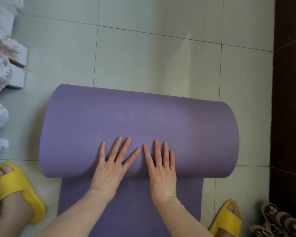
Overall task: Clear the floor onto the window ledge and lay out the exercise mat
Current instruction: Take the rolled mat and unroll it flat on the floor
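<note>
A purple exercise mat [138,120] lies on the pale tiled floor, most of it still in a thick roll across the middle of the view. A flat unrolled strip runs from the roll toward me between my feet. My left hand [112,166] and my right hand [161,166] press side by side on the near face of the roll, palms down, fingers spread and flat. Neither hand grips anything.
My feet in yellow slippers [15,189] stand on either side of the flat strip, the other slipper [226,219] at lower right. Floral bedding [0,82] hangs along the left edge. A dark baseboard [287,100] runs down the right, with patterned fabric [278,221] at its foot.
</note>
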